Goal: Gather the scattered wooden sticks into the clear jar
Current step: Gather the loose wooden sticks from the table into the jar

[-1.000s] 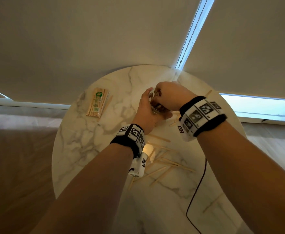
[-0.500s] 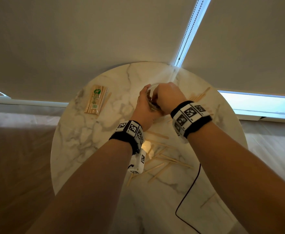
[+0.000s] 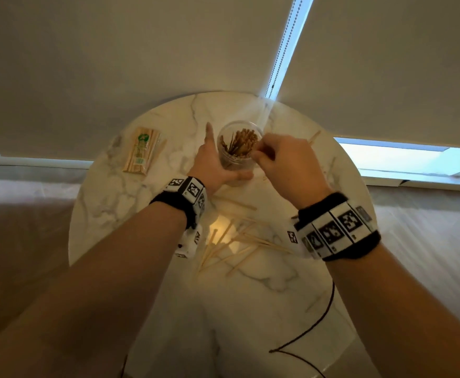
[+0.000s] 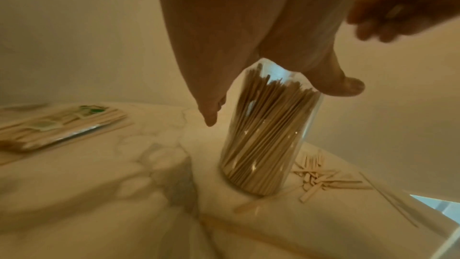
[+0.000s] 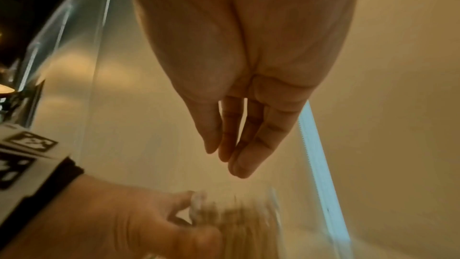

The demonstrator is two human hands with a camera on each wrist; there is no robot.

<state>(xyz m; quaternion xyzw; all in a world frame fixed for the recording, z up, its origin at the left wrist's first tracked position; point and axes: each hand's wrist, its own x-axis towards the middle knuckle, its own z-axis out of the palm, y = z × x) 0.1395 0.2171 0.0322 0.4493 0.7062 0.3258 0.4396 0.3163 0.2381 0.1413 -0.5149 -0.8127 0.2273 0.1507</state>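
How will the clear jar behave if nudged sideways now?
The clear jar looks tall and narrow, so it probably tips rather than slides. Packed sticks likely add weight. The left hand steadies its side, which should help.

One clear cylindrical plastic jar (image 3: pixel 237 148), packed with thin wooden sticks. One flat wrapped stick packet (image 3: pixel 141 151) left of it. Roughly a dozen loose pale wooden sticks (image 3: pixel 237 241) near it.

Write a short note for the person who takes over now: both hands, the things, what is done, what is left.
Left hand: open, thumb and straight fingers either side of the clear jar, steadying it upright on the marble table.
Right hand: open, empty, beside the jar's rim.
Done: jar is packed with many sticks.
Left: loose sticks between the forearms, and a small pile right of the jar. A packet of sticks lies far left.
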